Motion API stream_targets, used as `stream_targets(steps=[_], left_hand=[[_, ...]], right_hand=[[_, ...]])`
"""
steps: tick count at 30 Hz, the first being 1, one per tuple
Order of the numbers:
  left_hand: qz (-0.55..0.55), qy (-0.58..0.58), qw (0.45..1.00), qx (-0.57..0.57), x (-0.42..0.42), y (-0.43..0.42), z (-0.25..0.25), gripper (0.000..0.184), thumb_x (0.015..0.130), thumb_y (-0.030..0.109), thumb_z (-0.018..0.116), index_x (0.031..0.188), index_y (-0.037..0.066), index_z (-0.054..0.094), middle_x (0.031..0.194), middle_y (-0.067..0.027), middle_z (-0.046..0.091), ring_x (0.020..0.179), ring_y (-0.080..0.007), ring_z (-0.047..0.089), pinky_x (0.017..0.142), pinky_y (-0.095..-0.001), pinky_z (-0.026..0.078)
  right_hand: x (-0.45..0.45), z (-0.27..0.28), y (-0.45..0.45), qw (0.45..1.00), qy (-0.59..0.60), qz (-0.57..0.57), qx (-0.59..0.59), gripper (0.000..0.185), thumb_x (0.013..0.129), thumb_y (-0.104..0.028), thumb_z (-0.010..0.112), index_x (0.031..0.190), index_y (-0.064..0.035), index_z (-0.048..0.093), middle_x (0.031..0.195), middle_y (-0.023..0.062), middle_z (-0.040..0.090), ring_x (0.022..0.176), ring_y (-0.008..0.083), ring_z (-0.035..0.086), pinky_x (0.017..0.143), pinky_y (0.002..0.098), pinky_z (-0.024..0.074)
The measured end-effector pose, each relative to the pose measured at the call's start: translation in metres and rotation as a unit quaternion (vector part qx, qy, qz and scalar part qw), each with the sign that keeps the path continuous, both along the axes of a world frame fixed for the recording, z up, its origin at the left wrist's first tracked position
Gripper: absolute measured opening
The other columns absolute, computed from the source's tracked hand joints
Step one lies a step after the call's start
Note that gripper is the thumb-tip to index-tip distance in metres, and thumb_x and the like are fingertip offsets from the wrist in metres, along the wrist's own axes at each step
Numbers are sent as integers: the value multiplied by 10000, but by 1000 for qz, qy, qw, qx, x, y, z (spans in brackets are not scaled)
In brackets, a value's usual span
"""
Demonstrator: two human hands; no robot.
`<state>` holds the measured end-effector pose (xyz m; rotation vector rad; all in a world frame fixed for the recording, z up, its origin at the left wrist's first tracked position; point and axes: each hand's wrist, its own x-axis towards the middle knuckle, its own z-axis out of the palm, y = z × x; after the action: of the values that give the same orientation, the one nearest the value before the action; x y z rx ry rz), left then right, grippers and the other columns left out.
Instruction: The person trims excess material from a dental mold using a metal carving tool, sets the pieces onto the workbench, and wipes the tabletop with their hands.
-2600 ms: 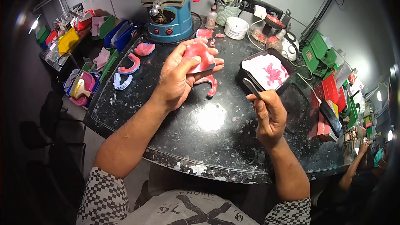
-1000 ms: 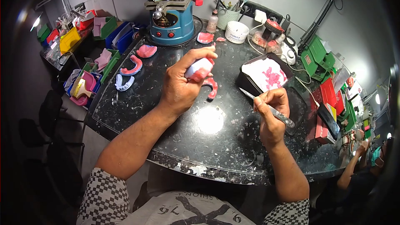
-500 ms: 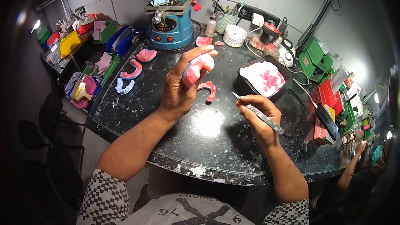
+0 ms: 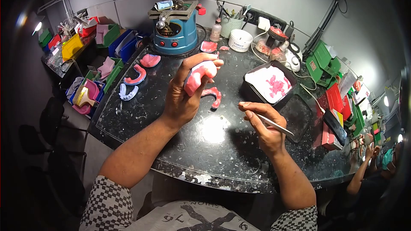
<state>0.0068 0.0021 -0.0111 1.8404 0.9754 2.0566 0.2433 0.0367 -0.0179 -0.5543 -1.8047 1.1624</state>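
1. At left side of bench [image 4: 231, 162]: white arch [image 4: 129, 95], pink arch [image 4: 142, 75] and pink block [image 4: 150, 60], lying near one another, well apart from both hands.

2. Left hand [image 4: 182, 92]: closed around model [image 4: 199, 75], raised above bench, with fingers wrapped along upper edge and back. Cannot tell position of thumb.

3. In left hand, model tilted, pink ridge turned toward the camera, paler base showing a little at left. To judge by look: light enough for one hand, hard and brittle in base, like plaster; pink layer probably waxy, smooth, softer, easy to dent, perhaps slippery under warm fingers.

4. For safe hold of model: better by pale base, with broad and gentle contact, and no hard fingertip on pink ridge.

5. Just right of left hand: red arch [image 4: 218, 97], resting on bench, partly hidden behind hand. Seems thin and easy to break at the ends; better to lift by the thick middle.

6. Right hand [image 4: 269, 130]: pinching tool [image 4: 278, 126] between thumb and fingers, apart from model. Slim, stiff, probably light metal; good to hold near the middle.

7. Behind right hand: box [image 4: 253, 94] with pink scraps [image 4: 277, 86], apparently soft and light.
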Motion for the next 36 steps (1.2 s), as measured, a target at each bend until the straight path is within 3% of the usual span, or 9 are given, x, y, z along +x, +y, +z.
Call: stream_targets(steps=[3, 6, 10, 16, 21, 28, 31, 33, 36], left_hand=[[-13, -18, 1000, -17, 2, -2, 4, 288, 1044, 116, 573, 1330, 108, 540, 1123, -104, 695, 964, -127, 647, 798, -263, 536], [-187, -154, 957, -158, -6, -3, 3, 294, 1045, 165, 569, 1314, 57, 518, 964, -91, 646, 825, -150, 624, 674, -286, 499], [-397, -353, 798, -284, -12, -3, 3, 316, 952, 338, 603, 1093, 57, 572, 821, -67, 580, 648, -128, 526, 523, -244, 397], [-389, -336, 797, -317, -8, -6, 15, 301, 915, 278, 638, 1095, 39, 604, 896, -106, 631, 705, -139, 580, 471, -211, 386], [-404, -187, 845, -297, -11, -8, 8, 368, 902, 316, 607, 1110, 13, 619, 877, -59, 627, 709, -104, 527, 554, -246, 368], [-250, -37, 904, -344, -11, -13, 10, 714, 974, 659, 390, 765, 13, 612, 613, -66, 577, 513, -132, 565, 504, -259, 447], [-248, -62, 900, -352, -10, -11, 6, 698, 990, 624, 384, 760, 8, 619, 600, -66, 573, 515, -133, 563, 529, -249, 452], [-252, -60, 905, -336, -9, -8, 4, 671, 1001, 584, 383, 772, 1, 622, 625, -75, 585, 508, -133, 559, 551, -242, 456], [-250, -77, 907, -331, -9, -8, 2, 639, 967, 596, 447, 786, 7, 613, 538, -72, 567, 499, -92, 530, 537, -226, 417]], right_hand=[[1, 3, 0, 1000, -3, 4, 6, 261, 987, -3, 612, 1240, 17, 675, 1204, 131, 719, 1098, 190, 690, 941, 293, 545], [0, 6, 1, 1000, -11, -4, 24, 342, 1022, -37, 498, 1338, 16, 617, 1288, 156, 677, 1204, 220, 639, 1028, 331, 496], [1, 1, 10, 995, -19, -33, 95, 520, 991, -186, 357, 1418, 43, 548, 1378, 179, 608, 1284, 267, 559, 1114, 392, 408], [9, 5, 3, 997, 51, -46, -32, 426, 1046, -203, 367, 1289, 32, 626, 1277, 164, 620, 1018, 157, 605, 858, 302, 518], [-1, 4, -5, 997, 61, -45, 11, 249, 1034, -50, 562, 1257, 33, 635, 1128, 141, 710, 1065, 191, 690, 937, 323, 559], [-2, 3, -15, 998, 54, -25, 11, 260, 937, 52, 681, 1195, 24, 662, 1106, 140, 736, 1074, 173, 699, 949, 304, 557], [-3, 3, -15, 998, 48, -40, 6, 223, 908, 56, 713, 1127, 14, 699, 1048, 135, 745, 1045, 169, 704, 926, 299, 560], [-1, 2, -7, 976, -8, -64, 209, 218, 876, 65, 734, 1085, 6, 717, 1024, 133, 741, 994, 190, 710, 888, 306, 561], [-5, 1, -8, 980, 24, -64, 187, 229, 856, 78, 737, 1071, 1, 723, 1038, 138, 729, 973, 227, 708, 866, 322, 553]])
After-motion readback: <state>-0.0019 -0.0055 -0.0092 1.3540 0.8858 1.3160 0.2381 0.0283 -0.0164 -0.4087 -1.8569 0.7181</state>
